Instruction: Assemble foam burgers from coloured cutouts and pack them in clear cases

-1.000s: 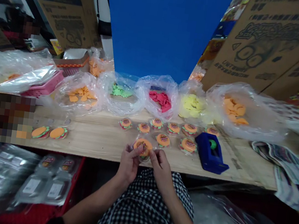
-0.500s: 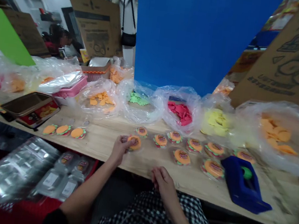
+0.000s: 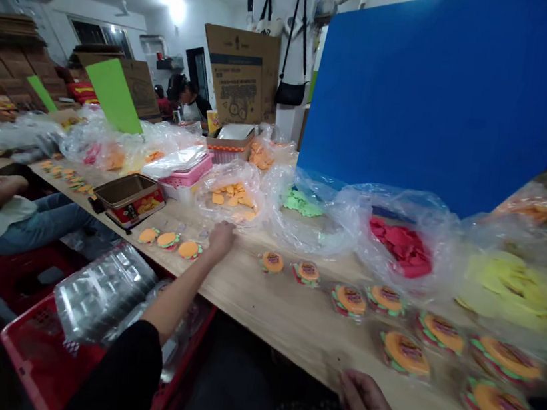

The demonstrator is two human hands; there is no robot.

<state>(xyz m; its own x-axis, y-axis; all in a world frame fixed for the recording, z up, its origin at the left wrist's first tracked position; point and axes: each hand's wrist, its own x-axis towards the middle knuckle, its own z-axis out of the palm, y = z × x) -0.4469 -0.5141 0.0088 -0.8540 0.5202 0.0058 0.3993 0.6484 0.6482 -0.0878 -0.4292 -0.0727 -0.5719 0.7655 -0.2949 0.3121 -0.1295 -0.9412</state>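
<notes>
My left hand (image 3: 221, 240) is at the table's middle, beside three foam burgers (image 3: 189, 250) and a small clear plastic piece (image 3: 204, 233). Its fingers are mostly hidden behind the back of the hand, so I cannot tell what they hold, if anything. Over the table's front edge is my right hand (image 3: 370, 409), loosely bent, with a gap between thumb and fingers and nothing visible in it. Several burgers in clear packs with printed labels, one of them a burger pack (image 3: 272, 262), stand in staggered rows to the right.
Plastic bags of orange pieces (image 3: 234, 198), green pieces (image 3: 301, 202), red pieces (image 3: 401, 247) and yellow pieces (image 3: 515, 284) line the back, before a blue board (image 3: 419, 96). A tin box (image 3: 130, 199) stands left. Below, a red basket (image 3: 40, 349) holds plastic trays (image 3: 100, 293).
The burger pack that my left hand held now lies at the left end of the rows. That hand has moved left along the table. My view has turned left.
</notes>
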